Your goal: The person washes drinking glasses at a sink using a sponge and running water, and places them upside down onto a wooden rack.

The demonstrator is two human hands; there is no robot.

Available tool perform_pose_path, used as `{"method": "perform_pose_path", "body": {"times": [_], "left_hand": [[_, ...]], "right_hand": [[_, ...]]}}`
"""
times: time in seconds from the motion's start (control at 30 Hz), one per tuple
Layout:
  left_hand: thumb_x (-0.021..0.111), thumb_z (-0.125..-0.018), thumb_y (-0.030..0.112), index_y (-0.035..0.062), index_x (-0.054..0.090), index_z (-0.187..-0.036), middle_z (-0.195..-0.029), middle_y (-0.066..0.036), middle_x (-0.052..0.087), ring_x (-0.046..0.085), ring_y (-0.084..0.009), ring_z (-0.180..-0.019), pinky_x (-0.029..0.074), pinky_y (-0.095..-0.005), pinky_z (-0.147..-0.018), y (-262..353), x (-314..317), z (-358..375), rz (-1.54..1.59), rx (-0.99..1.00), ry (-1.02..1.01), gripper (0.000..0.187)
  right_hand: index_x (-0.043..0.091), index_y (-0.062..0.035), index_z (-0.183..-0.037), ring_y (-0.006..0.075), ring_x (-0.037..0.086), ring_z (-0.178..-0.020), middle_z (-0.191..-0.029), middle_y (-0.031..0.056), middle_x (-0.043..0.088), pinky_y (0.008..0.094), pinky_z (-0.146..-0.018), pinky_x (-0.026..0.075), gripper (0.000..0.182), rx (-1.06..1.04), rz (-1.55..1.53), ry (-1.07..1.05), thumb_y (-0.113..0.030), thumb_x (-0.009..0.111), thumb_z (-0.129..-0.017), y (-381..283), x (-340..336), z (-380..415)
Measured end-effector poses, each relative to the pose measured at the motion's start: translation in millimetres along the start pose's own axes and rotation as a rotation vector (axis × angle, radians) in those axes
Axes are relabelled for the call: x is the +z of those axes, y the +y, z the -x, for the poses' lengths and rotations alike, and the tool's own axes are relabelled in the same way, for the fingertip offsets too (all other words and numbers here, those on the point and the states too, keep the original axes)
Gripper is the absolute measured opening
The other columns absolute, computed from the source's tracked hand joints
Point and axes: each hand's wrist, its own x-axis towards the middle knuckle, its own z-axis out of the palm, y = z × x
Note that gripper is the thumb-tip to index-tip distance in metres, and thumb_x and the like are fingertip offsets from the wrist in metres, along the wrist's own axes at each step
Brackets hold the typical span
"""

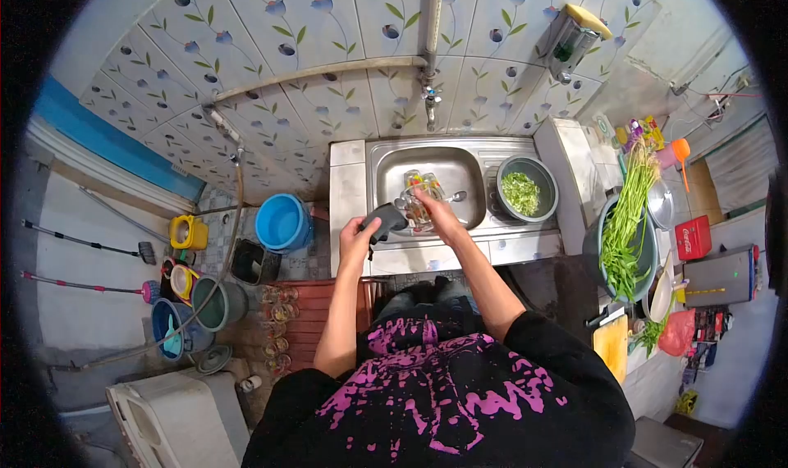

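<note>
My left hand (357, 240) is closed on a dark grey object (386, 220), perhaps a cloth or glove, at the front left edge of the steel sink (464, 160). My right hand (439, 215) reaches over the sink's front rim, its fingers at the glasses (417, 181) with coloured prints; whether it grips one cannot be made out. A spoon (457, 196) lies in the basin just right of those glasses. On the drainboard to the right stands a grey bowl (552, 191) of chopped greens (520, 193).
A tap (431, 107) hangs over the basin. Right of it, leafy greens (628, 222) fill a large basin beside a knife (606, 316) and cutting board (610, 347). At left are a blue bucket (281, 222), several glasses on a red slatted surface (308, 324), and a hose (238, 189).
</note>
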Motion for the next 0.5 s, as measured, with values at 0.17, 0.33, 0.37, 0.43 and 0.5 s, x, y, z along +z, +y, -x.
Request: {"method": "perform_pose_path", "body": {"times": [0.17, 0.33, 0.37, 0.43, 0.5], "left_hand": [[0.075, -0.088, 0.013, 0.0023, 0.061, -0.109, -0.094, -0.003, 0.066, 0.059, -0.012, -0.084, 0.046, -0.0258, -0.079, -1, 4, -10, 0.129, -0.11, 0.029, 0.028], [0.073, -0.087, 0.008, 0.003, 0.058, -0.114, -0.104, -0.006, 0.066, 0.061, -0.0143, -0.09, 0.046, -0.026, -0.083, 5, 34, -12, 0.02, 0.0, -0.135, 0.032], [0.073, -0.087, 0.008, 0.003, 0.058, -0.114, -0.104, -0.006, 0.066, 0.061, -0.0143, -0.09, 0.046, -0.026, -0.083, 4, 40, -13, 0.018, 0.0, -0.137, 0.032], [0.073, -0.086, 0.007, 0.0033, 0.056, -0.119, -0.111, -0.007, 0.065, 0.062, -0.0155, -0.094, 0.047, -0.0269, -0.086, 1, 53, -15, 0.008, 0.027, -0.194, 0.037], [0.073, -0.085, 0.006, 0.0034, 0.055, -0.121, -0.114, -0.008, 0.064, 0.062, -0.0161, -0.096, 0.047, -0.0274, -0.088, -2, 67, -19, 0.004, 0.044, -0.225, 0.04]], "right_hand": [[0.062, -0.006, -0.125, 0.0189, 0.069, -0.083, -0.097, 0.0078, 0.071, 0.0375, -0.067, 0.057, 0.054, -0.116, 0.017, 0.021, -0.051, 0.061, -0.096, -1, -17, -4], [0.06, -0.0066, -0.126, 0.0195, 0.07, -0.088, -0.103, 0.0082, 0.071, 0.0383, -0.07, 0.057, 0.054, -0.037, 0.011, -0.091, -0.051, 0.061, -0.096, -26, -34, 12], [0.06, -0.0068, -0.127, 0.0199, 0.07, -0.09, -0.105, 0.0085, 0.07, 0.0385, -0.07, 0.057, 0.054, 0.002, -0.007, -0.123, -0.051, 0.06, -0.096, -27, -39, 12], [0.06, -0.0072, -0.127, 0.0208, 0.071, -0.093, -0.11, 0.009, 0.07, 0.039, -0.071, 0.057, 0.055, 0.08, -0.042, -0.188, -0.052, 0.059, -0.096, -30, -51, 12], [0.06, -0.0072, -0.127, 0.0209, 0.071, -0.093, -0.11, 0.0086, 0.07, 0.0394, -0.072, 0.057, 0.055, 0.079, -0.043, -0.221, -0.053, 0.059, -0.096, -35, -65, 16]]}}
